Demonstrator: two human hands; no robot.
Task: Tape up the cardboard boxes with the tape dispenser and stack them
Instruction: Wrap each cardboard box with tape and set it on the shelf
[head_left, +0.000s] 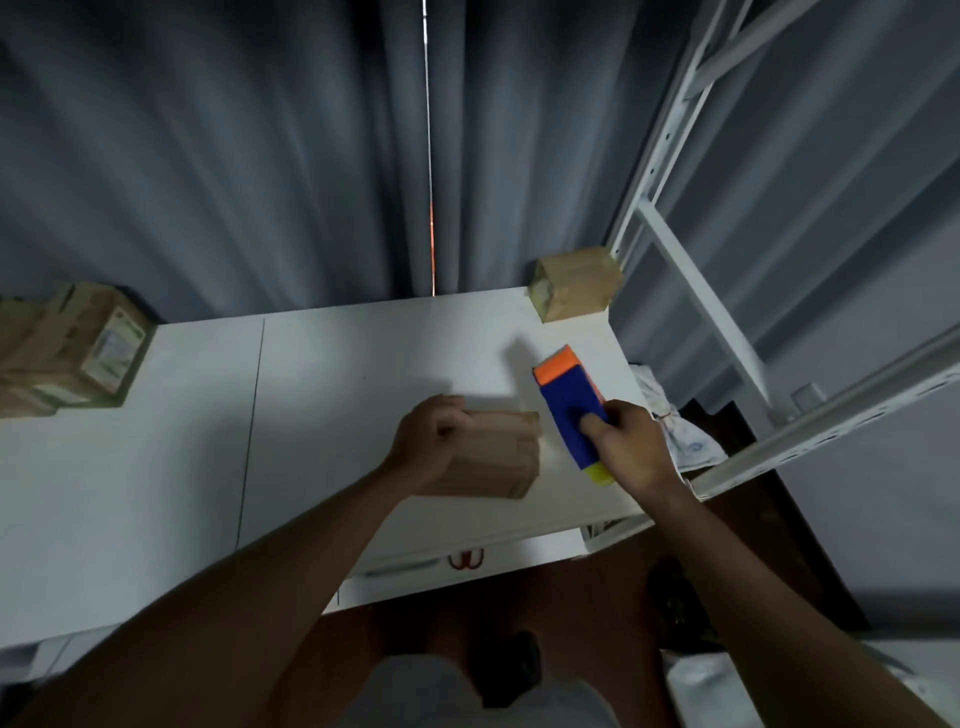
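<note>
Right hand (631, 447) has its grip curled round the blue tape dispenser (571, 410), just beside the small cardboard box (498, 457) on the tabletop (322, 395). Left hand (431, 441) clasps that box's near-left end. Best to steady the box firmly, then run tape straight along the seam.

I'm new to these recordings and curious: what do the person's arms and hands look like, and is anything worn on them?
Both arms are bare along all that shows, with no sleeves in view. The left hand and right hand wear no gloves; no watch, ring or band can be made out in the dim, slightly blurred picture.
</note>
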